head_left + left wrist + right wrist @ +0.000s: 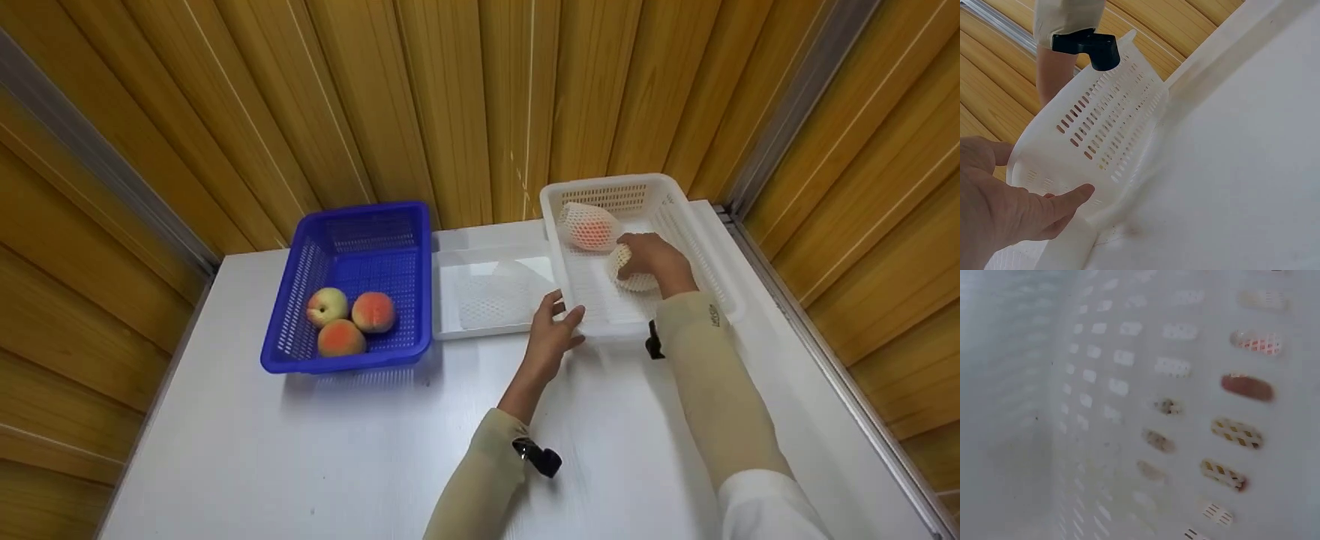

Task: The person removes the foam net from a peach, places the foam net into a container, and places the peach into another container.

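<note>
My right hand (651, 259) reaches into the white basket (697, 240) and grips a peach in a pale foam net (634, 280). Beside it in the basket lies another netted peach (591, 226), red showing through the mesh. My left hand (551, 337) holds the basket's front left corner; in the left wrist view one finger lies along the slotted outer wall (1100, 112) and another goes behind the rim. The right wrist view is filled by the blurred slotted wall (1196, 382), with netting glimpsed through the slots; the right hand's grip is hidden there.
A shallow white tray (487, 329) with foam nets (491, 296) stands between the two baskets. On the left, a blue basket (375, 262) holds three peaches (373, 312). Wood-look walls (480, 112) enclose the white table (360, 457) at the back and sides.
</note>
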